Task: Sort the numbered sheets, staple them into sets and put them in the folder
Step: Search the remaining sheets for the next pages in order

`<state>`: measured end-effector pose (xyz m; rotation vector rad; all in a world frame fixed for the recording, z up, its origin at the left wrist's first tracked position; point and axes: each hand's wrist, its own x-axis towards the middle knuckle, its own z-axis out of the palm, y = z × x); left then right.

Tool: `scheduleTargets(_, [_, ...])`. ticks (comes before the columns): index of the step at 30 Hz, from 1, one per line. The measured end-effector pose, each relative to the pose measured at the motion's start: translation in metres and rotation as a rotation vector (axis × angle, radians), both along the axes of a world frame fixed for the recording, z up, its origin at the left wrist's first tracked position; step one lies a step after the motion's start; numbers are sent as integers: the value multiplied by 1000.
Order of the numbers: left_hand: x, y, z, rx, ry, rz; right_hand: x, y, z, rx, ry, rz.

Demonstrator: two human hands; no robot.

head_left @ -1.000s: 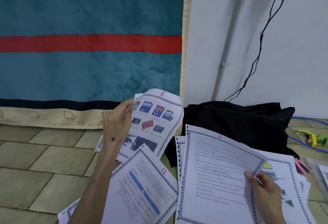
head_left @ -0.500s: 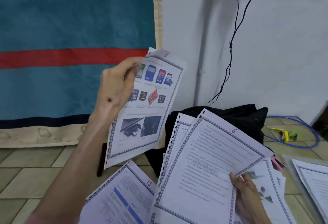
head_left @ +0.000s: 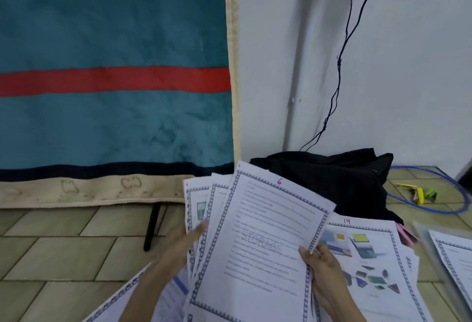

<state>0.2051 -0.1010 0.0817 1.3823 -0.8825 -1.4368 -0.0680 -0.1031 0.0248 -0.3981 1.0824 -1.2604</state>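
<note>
Both hands hold a fanned stack of numbered sheets above a tiled floor.

A teal blanket with a red stripe (head_left: 115,79) hangs at the left, a white wall (head_left: 408,66) with a black cable (head_left: 341,66) stands at the right, and a black cloth bag (head_left: 332,176) lies at the foot of the wall. The fanned stack (head_left: 265,240) is topped by sheet 6 (faint "STORAGE" across its text); the right hand (head_left: 324,275) pinches that sheet's right edge with its thumb on top, and the left hand (head_left: 178,247) holds the stack's left side, its thumb lying across the sheets behind. Sheet 14 (head_left: 370,258), with pictures, lies on the floor just right of the stack, under the right hand. A blue cable loop (head_left: 454,207) and a yellow object (head_left: 413,192), too blurred to name, lie farther right.
</note>
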Motion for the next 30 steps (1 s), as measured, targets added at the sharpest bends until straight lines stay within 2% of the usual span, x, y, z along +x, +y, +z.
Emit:
scheduleTargets(4, [5, 4, -38, 139, 43, 208, -4, 2, -12, -89, 11, 93])
scheduleTargets(6, [11, 2, -45, 190, 81, 243, -12, 6, -11, -170, 25, 148])
scheduleTargets(9, [17, -1, -48, 190, 85, 220, -20, 9, -10, -142, 87, 212])
scheduleTargets(12, [15, -3, -42, 184, 103, 200, -12, 8, -6, -101, 234, 165])
scheduleTargets(15, [19, -4, -42, 211, 128, 212, 3, 6, -4, -81, 365, 1])
scheduleTargets(17, [21, -6, -45, 234, 124, 208, 10, 1, -5, -109, 474, -32])
scheduleTargets(20, [12, -5, -32, 254, 198, 166, 26, 0, -6, -114, 481, -13])
scheduleTargets(22, [14, -3, -35, 222, 228, 126, 34, 1, -5, -78, 404, 38])
scheduleTargets(25, [16, 6, -27, 145, 107, 55, 47, 4, 4, -102, 241, 187])
scheduleTargets(28, [25, 7, -23, 17, -58, 113, 59, 8, 13, -178, 326, 434])
scheduleTargets(30, [28, 8, -14, 3, 65, 115, 62, 10, 13, -223, 459, 485])
